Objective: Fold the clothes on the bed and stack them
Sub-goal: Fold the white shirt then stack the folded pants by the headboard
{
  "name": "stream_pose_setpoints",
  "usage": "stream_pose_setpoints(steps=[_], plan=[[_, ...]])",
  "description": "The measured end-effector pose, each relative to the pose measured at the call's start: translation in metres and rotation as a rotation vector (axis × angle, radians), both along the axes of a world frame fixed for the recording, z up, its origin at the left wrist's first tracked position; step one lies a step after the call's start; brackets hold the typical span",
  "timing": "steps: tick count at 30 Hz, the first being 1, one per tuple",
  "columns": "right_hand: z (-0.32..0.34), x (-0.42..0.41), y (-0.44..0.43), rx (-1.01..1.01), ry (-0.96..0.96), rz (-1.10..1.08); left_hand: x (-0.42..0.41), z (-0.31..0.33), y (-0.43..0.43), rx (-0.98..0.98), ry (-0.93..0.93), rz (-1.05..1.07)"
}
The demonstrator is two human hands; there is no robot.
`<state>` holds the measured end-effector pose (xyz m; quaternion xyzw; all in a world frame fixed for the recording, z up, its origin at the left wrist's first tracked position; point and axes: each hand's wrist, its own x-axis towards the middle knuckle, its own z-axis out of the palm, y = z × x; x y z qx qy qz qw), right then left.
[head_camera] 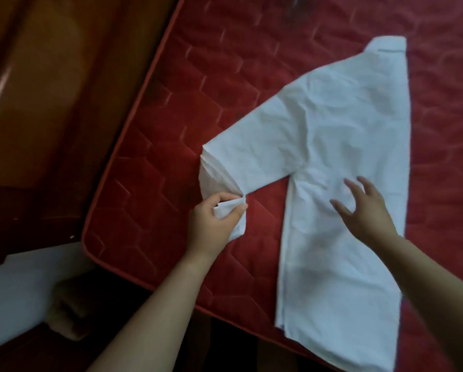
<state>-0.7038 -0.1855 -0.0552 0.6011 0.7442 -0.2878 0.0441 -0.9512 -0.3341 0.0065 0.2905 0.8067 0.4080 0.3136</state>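
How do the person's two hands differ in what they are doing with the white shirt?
The left hand pinches the sleeve end of the shirt; the right hand holds nothing. The left's fingers are curled, the right's spread. The left is beside the shirt's body, the right over it. Both reach in from the near edge of the bed.

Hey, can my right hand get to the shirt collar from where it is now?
Probably yes. The right hand is open over the shirt, and only flat cloth lies between it and the collar, though reaching it looks like a stretch.
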Motion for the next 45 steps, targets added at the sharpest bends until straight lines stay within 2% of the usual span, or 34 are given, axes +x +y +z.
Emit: stream_pose_setpoints(steps=[2, 5, 8, 10, 13, 17, 22, 26, 30, 33, 36, 42, 45], plan=[[0.013, 0.046, 0.007, 0.025, 0.036, -0.031, 0.066, -0.009, 0.016, 0.014, -0.045, -0.106], [0.027, 0.106, 0.013, 0.044, 0.076, -0.036, 0.164, -0.031, 0.018, -0.039, 0.025, -0.374], [0.028, 0.142, 0.007, 0.022, 0.123, 0.027, 0.233, -0.058, 0.005, -0.224, 0.079, -0.628], [0.02, 0.149, 0.0, -0.028, 0.156, 0.078, 0.253, -0.072, -0.002, -0.357, 0.011, -0.746], [0.001, 0.137, -0.01, -0.094, 0.217, 0.119, 0.24, -0.077, -0.005, -0.368, -0.045, -0.607], [-0.026, 0.097, -0.011, -0.113, 0.289, 0.034, 0.181, -0.082, 0.012, -0.225, 0.13, -0.322], [-0.05, 0.049, -0.02, -0.064, 0.295, -0.099, 0.115, -0.087, 0.051, -0.196, 0.326, -0.177], [-0.063, 0.051, -0.042, -0.029, 0.221, -0.124, 0.099, -0.088, 0.082, -0.136, 0.508, -0.31], [-0.054, 0.076, -0.069, -0.032, 0.19, -0.24, 0.106, -0.089, 0.105, -0.189, 0.647, -0.525], [-0.048, 0.089, -0.094, -0.048, 0.166, -0.243, 0.114, -0.096, 0.11, -0.273, 0.657, -0.668], [-0.048, 0.099, -0.104, -0.094, 0.167, -0.284, 0.123, -0.099, 0.107, -0.333, 0.652, -0.72], [-0.037, 0.132, -0.13, -0.015, 0.193, -0.428, 0.133, -0.093, 0.096, -0.22, 0.748, -0.925], [-0.04, 0.152, -0.15, -0.046, 0.183, -0.455, 0.143, -0.097, 0.091, -0.245, 0.75, -0.987]])
